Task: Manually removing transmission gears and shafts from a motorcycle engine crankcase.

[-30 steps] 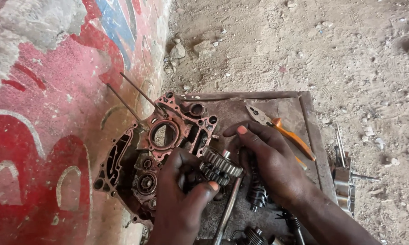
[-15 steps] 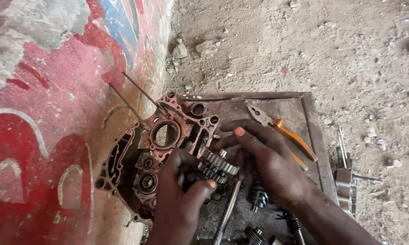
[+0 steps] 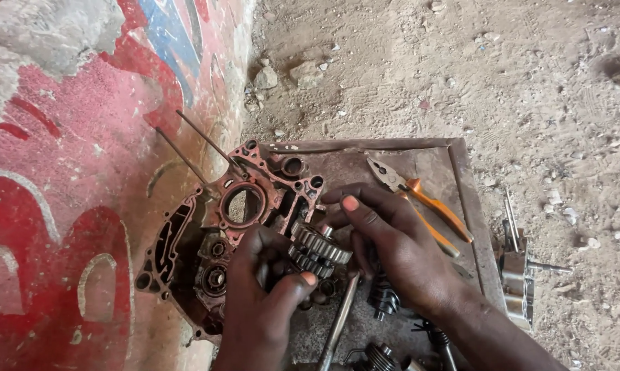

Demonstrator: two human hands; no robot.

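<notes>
- My left hand (image 3: 258, 295) is wrapped around the lower end of a gear cluster (image 3: 317, 249), thumb tip pressed against the stacked gears from below, fingers curled in on the far side.
- My right hand (image 3: 399, 251) comes in from the right, with its fingers closed over the upper end of the same cluster; one fingertip with a pale nail points toward the casing.
- So both my hands are pinching the gear cluster between them. It sits tilted, partly over the lower right of the engine case half (image 3: 220, 233).
- That rusty, reddish case half lies open side up on a flat metal tray (image 3: 461, 178), its left edge close against the painted wall (image 3: 69, 172).
- Two thin studs (image 3: 200, 141) stick up from the top of the case and slant toward the wall.
- A large round bore shows in the upper part of the case, with smaller bearing holes lower down, just left of my left hand.
- Orange-handled pliers (image 3: 427, 206) lie on the tray just beyond my right hand, jaws pointing up-left.
- A long metal rod (image 3: 337, 323) lies on the tray between my wrists.
- Another gear shaft (image 3: 382, 299) lies under my right palm, and more geared parts show at the bottom edge.
- A small grey metal part (image 3: 516, 275) rests on the sandy ground (image 3: 495, 75) to the right of the tray.
</notes>
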